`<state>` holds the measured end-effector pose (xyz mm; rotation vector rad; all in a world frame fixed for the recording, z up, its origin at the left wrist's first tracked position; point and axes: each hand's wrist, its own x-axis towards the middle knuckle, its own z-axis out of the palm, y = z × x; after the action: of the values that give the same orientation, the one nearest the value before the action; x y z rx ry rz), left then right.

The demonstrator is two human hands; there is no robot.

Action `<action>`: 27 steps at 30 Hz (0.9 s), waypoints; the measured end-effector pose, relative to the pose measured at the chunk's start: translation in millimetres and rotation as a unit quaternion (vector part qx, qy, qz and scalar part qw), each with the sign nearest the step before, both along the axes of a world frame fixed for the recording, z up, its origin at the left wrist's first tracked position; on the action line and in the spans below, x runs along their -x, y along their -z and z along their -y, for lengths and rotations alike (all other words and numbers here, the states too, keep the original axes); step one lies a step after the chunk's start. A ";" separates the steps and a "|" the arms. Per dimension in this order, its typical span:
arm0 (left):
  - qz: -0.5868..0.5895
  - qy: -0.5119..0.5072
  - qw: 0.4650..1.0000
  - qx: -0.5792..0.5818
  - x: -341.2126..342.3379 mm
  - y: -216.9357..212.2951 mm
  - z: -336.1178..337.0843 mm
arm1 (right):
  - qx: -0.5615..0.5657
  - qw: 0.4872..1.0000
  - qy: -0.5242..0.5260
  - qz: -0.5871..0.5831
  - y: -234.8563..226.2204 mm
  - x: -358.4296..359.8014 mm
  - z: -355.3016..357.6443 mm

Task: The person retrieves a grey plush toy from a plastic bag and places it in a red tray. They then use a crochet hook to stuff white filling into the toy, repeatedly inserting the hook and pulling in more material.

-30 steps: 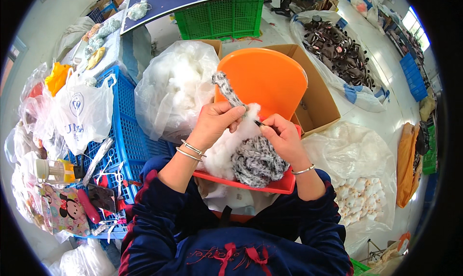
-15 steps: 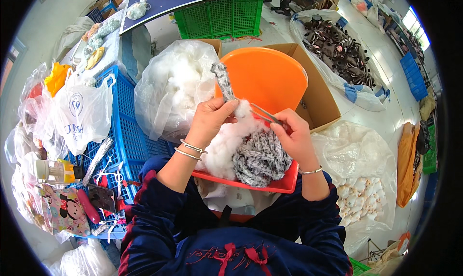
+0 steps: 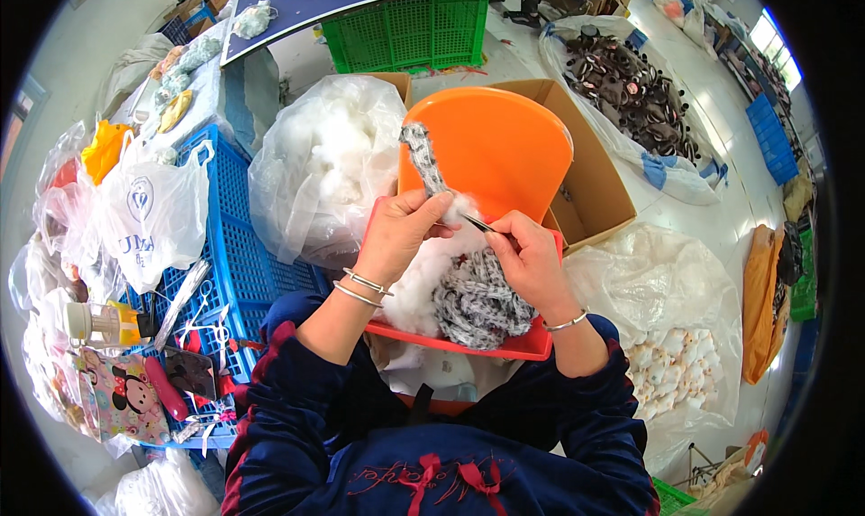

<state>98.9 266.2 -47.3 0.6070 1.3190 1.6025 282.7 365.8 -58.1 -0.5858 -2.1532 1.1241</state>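
My left hand (image 3: 404, 232) is closed on the lower end of a narrow grey-and-white knitted tube (image 3: 422, 160), pinched between thumb and fingers. The tube stands up and leans slightly left. My right hand (image 3: 530, 256) grips a pair of dark tweezers (image 3: 478, 223), their tips in a tuft of white stuffing (image 3: 461, 206) at the tube's lower end. Just how far the tips go in is hidden. Below both hands, a red tray (image 3: 527, 347) holds loose white fibre (image 3: 413, 291) and a pile of grey knitted pieces (image 3: 482, 304).
An orange stool seat (image 3: 491, 146) and a cardboard box (image 3: 590, 196) stand beyond the tray. To the left are a clear bag of stuffing (image 3: 329, 155) and blue crates (image 3: 243, 255) with scissors (image 3: 216, 331). At right lie bags of white pieces (image 3: 676, 372) and dark pieces (image 3: 626, 88).
The tweezer prongs, spread before, have come together and moved left into the tuft. My right hand has shifted left and slightly down; my left hand moved a little right with the tube.
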 end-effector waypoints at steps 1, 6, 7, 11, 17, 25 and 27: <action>0.017 0.001 1.000 -0.004 -0.3 0.9 -0.3 | 0.025 1.000 0.000 -0.009 1.8 0.3 0.4; 0.011 0.005 0.999 -0.032 -5.4 2.7 -0.1 | 0.059 0.998 -0.018 -0.016 2.5 1.8 2.1; -0.003 0.012 0.999 -0.029 -5.2 5.2 0.5 | 0.064 0.998 -0.022 -0.012 4.6 2.2 2.2; -0.070 0.026 0.997 -0.032 -17.5 14.1 -0.6 | 0.208 0.975 -0.040 -0.060 10.4 5.2 10.4; -0.083 -0.013 0.995 -0.053 -21.2 -3.3 -3.0 | 0.242 0.967 -0.043 -0.073 10.9 7.6 11.1; -0.119 0.005 0.993 0.023 -3.0 4.9 4.1 | 0.182 0.982 -0.043 -0.036 9.0 4.2 7.7; -0.137 0.018 0.990 0.007 -18.1 13.2 -0.3 | 0.215 0.975 -0.050 -0.042 11.9 1.4 7.0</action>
<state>117.0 266.5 -60.5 0.8613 1.5089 1.5175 281.3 358.8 -70.0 -0.6081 -1.8912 1.6588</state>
